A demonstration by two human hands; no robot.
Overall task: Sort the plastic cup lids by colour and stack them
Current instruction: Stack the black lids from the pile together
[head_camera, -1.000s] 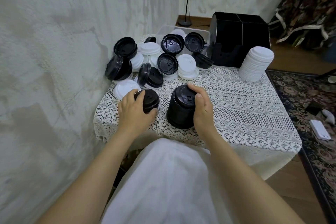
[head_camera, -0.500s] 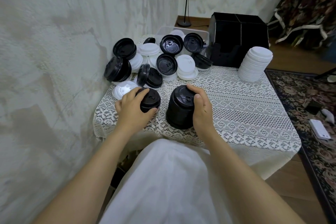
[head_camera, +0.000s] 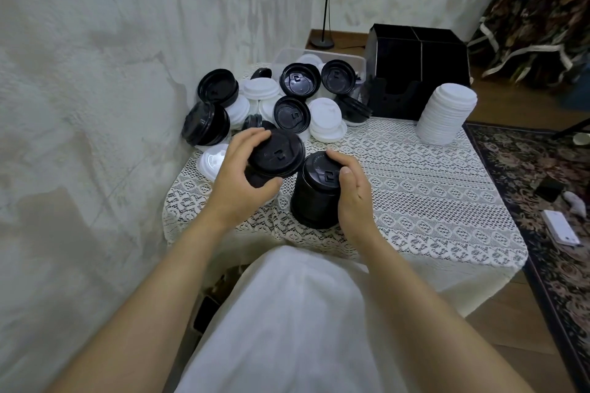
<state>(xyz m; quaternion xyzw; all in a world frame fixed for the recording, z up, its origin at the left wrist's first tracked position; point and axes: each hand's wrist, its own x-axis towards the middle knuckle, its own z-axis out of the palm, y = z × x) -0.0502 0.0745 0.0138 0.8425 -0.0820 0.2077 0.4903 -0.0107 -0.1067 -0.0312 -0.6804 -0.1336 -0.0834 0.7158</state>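
Fingertips of left hand: spread, curled over far rim of black lid, thumb pinching near rim from below. Held clear of lace tablecloth, tilted toward right hand, presumably for seating on black stack just right of thumb. Possibly more lids nested beneath; cannot tell.

Right-hand fingers: together, curled over stack top, thumb on top face, palm against right flank. Likely steadying against toppling during seating.

Beyond left fingertips: unsorted heap against wall, likely within reach for next picks. Count: eight black pieces visible, some nested groups; whites partly buried, number uncertain. One white lid flat beside left knuckles.

Well right of right hand: one white stack, set apart by colour. Stacks total: two, one per colour. Behind heap: one clear tub, one black holder.
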